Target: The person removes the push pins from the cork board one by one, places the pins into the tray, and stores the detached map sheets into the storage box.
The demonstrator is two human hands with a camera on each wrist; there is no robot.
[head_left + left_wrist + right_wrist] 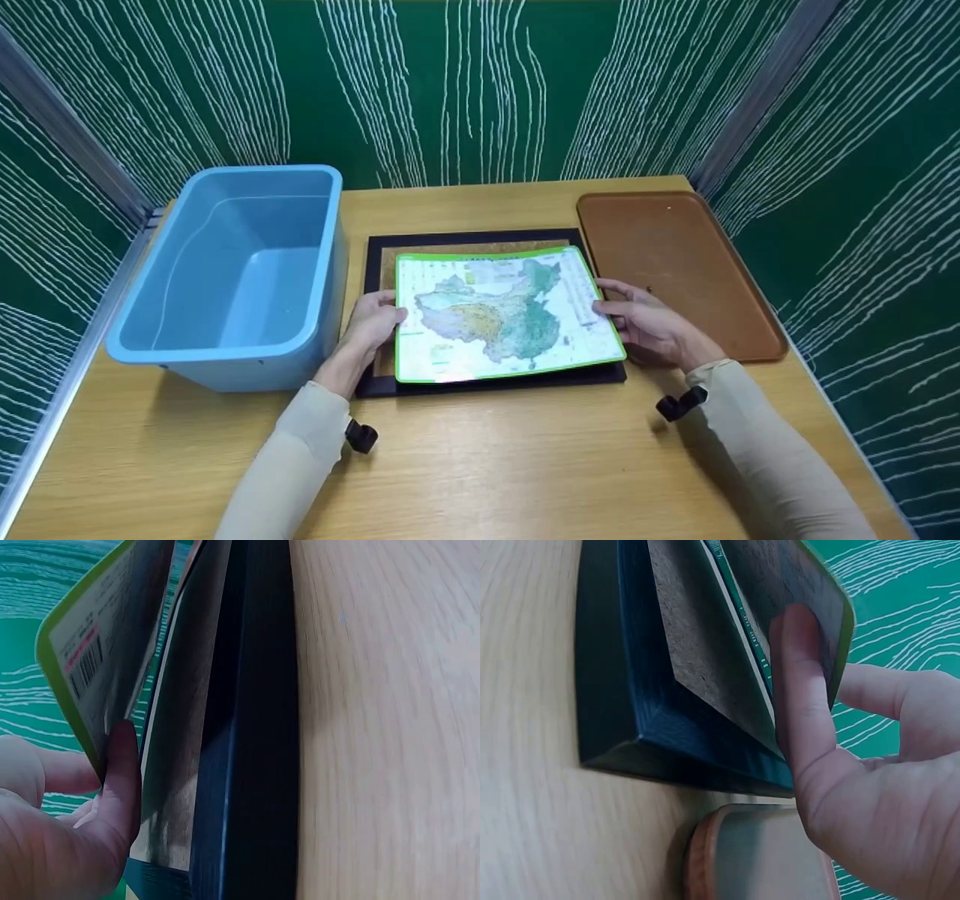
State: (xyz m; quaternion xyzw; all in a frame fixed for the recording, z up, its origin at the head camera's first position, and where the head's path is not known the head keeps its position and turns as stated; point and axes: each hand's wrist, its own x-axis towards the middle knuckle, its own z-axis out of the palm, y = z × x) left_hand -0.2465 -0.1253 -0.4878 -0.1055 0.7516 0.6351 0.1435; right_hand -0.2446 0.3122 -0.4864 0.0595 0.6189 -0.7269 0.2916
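Observation:
A thin map sheet (487, 315) with a bright green border is held a little above a black frame (374, 262) with a brown inner panel. My left hand (371, 321) pinches its left edge, thumb on top and fingers beneath. On the opposite edge, my right hand (649, 324) pinches it the same way. The left wrist view shows a barcode on the sheet's underside (90, 667), tilted above the black frame (255, 735). In the right wrist view, a narrow green strip with small lettering (742, 622) shows between the frame and my fingers; what it belongs to is unclear.
A deep light-blue plastic tub (328, 277) stands on the left of the wooden table (480, 472). To the right lies a flat brown tray (675, 255), close to the frame. Green walls with white streaks (495, 90) enclose the table's back and sides.

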